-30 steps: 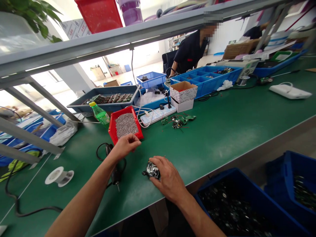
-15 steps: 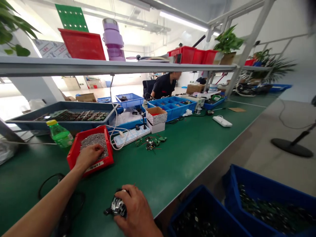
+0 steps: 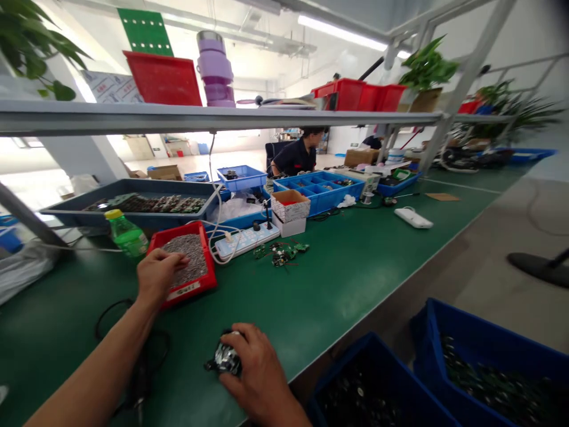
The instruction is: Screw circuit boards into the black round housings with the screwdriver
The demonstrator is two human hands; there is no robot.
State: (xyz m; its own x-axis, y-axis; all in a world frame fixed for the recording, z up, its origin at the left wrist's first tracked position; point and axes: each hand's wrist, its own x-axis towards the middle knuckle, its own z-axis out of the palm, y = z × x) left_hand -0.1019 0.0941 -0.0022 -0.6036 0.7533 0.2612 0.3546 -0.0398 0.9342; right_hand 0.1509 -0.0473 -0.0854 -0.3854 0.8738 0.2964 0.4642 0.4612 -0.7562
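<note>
Fingers pinched together, my left hand point(image 3: 160, 273) is over the near left side of a red bin point(image 3: 212, 276). Many tiny grey metal pieces point(image 3: 193, 252), which look like screws, fill the bin. Whatever is between those fingertips is too small to make out. On the green bench top, my right hand point(image 3: 262, 370) is wrapped round a black and silver device part point(image 3: 226, 359), whose right side is hidden under the fingers. Below my left forearm lies a dark corded hand tool point(image 3: 140, 379), partly covered by the arm.
A green bottle point(image 3: 128, 234) stands left of the bin, a white power strip point(image 3: 246, 240) right of it. Loose circuit boards point(image 3: 284, 252) lie mid-bench. Blue crates point(image 3: 427, 356) sit beyond the bench's right edge. A shelf point(image 3: 267, 118) crosses above; a person point(image 3: 296, 155) sits behind.
My left hand has risen from among the grey pieces to the bin's near left side, fingers still pinched. My right hand keeps its hold on the part. The whole view has shifted slightly.
</note>
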